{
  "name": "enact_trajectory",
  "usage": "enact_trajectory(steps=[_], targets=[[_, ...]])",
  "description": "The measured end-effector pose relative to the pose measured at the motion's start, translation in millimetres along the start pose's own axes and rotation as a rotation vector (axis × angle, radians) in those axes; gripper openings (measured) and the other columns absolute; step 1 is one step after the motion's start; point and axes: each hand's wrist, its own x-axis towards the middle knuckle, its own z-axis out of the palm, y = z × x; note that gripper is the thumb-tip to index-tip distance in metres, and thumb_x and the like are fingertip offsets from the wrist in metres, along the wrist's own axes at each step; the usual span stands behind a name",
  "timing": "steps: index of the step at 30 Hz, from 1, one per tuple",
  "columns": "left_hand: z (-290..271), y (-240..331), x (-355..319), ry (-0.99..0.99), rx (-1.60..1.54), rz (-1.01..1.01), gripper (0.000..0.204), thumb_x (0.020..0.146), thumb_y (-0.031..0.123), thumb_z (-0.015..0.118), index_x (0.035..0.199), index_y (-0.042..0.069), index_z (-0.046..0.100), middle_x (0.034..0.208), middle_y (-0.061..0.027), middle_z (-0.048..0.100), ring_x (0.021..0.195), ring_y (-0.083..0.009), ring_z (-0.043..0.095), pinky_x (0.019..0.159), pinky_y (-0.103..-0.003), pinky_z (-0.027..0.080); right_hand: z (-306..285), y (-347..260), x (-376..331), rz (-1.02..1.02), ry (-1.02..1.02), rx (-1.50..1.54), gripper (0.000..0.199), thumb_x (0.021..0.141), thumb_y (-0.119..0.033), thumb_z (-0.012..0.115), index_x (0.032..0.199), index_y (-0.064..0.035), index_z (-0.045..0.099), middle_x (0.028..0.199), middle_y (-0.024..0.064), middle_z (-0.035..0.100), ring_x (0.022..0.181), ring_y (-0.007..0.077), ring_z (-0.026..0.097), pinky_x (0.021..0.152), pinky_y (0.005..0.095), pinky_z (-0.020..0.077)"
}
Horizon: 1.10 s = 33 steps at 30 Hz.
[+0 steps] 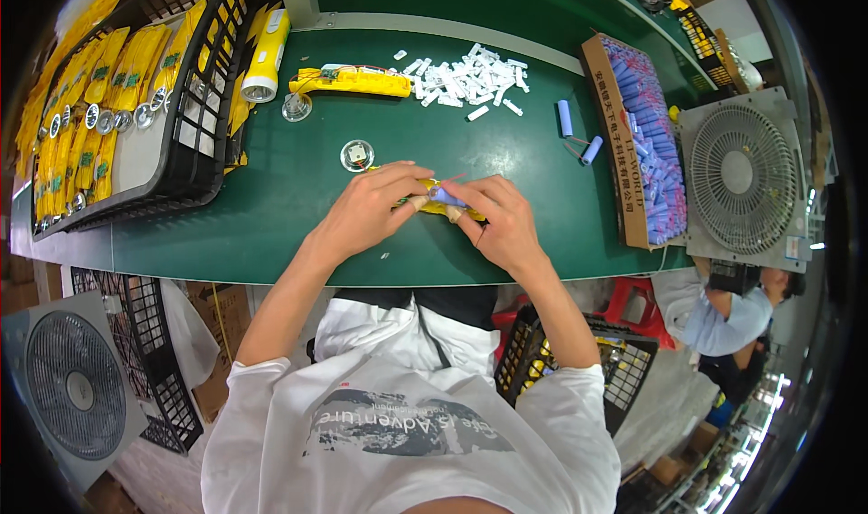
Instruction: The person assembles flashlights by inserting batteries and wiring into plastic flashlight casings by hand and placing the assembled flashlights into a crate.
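both hands meeting over the middle of the green counter (298, 198), near its front edge. left hand (366, 211) pinching one end of a yellow torch shell (434, 208), fingers closed on it from the left. right hand (502, 225) gripping the other end, its fingers (470, 193) pressing a blue-violet cell (447, 195) down into the shell. a thin red wire showing just above the cell, close to the fingertips.

to do it well, by the look of it: shell kept flat and steady under the left hand, cell fed in straight rather than tilted, wire kept clear of the seat so as not to be trapped or torn. light, even pressure likely enough; forcing it could crack the plastic or bend a contact. polarity of the cell not readable from here.

just beyond the hands, a round clear lens disc (357, 155) lying apart on the counter. farther back, another yellow shell with wires (353, 82), a heap of small white parts (466, 78), two loose blue cells (577, 132). to the right, a cardboard box of blue cells (646, 143); to the left, a black crate of yellow shells (136, 89). all within reach, none touching the hands.
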Motion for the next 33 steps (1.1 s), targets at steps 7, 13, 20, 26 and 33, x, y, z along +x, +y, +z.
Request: enact_trajectory(steps=[7,13,20,26,33], targets=[[2.1,-8.0,4.6,0.012,-0.024,-0.016,0.014,0.086,0.001,0.075,0.099,0.001,0.07,0.125,-0.0095,0.073,0.124,-0.0328,0.067,0.099,-0.042,0.057,-5.8,2.2,5.7,-0.006,-0.006,-0.115,0.038,0.08,-0.008,0.08,0.116,-0.0174,0.079,0.102,-0.0003,0.074,0.091,0.0218,0.069,0.081,0.038,0.0556],[-2.2,-11.0,5.2,0.031,-0.001,-0.002,0.014,0.088,0.0,0.072,0.102,0.001,0.069,0.126,-0.0112,0.072,0.12,-0.0324,0.069,0.097,-0.041,0.057,0.7,-9.1,8.1,0.017,0.077,-0.152,0.034,0.08,-0.009,0.079,0.113,-0.0174,0.081,0.1,-0.0013,0.074,0.086,0.0195,0.07,0.073,0.0361,0.0573],[-5.1,-0.5,7.9,-0.005,-0.077,-0.042,0.024,0.089,0.008,0.075,0.11,0.0,0.071,0.123,-0.0111,0.07,0.105,-0.0324,0.071,0.086,-0.04,0.059,-5.3,-9.9,8.7,-0.017,-0.009,-0.252,0.029,0.082,-0.008,0.077,0.11,-0.0159,0.08,0.096,-0.0005,0.072,0.083,0.0195,0.068,0.071,0.0361,0.0571],[-12.4,13.9,24.3,-0.101,0.092,-0.122,0.022,0.083,0.007,0.076,0.101,-0.002,0.072,0.115,-0.0123,0.069,0.101,-0.0336,0.069,0.087,-0.042,0.058,-10.0,-10.2,13.7,-0.096,-0.029,-0.279,0.024,0.081,-0.008,0.079,0.104,-0.015,0.079,0.096,-0.0002,0.072,0.079,0.0213,0.068,0.065,0.0372,0.0572],[-17.4,21.8,26.6,-0.161,0.013,-0.291,0.023,0.08,0.006,0.075,0.101,-0.003,0.074,0.117,-0.0142,0.071,0.102,-0.0336,0.07,0.089,-0.042,0.057,-12.8,-10.9,7.7,-0.167,-0.196,-0.413,0.042,0.081,-0.008,0.071,0.123,-0.0087,0.072,0.106,0.0052,0.071,0.089,0.0233,0.067,0.07,0.0376,0.0593]])
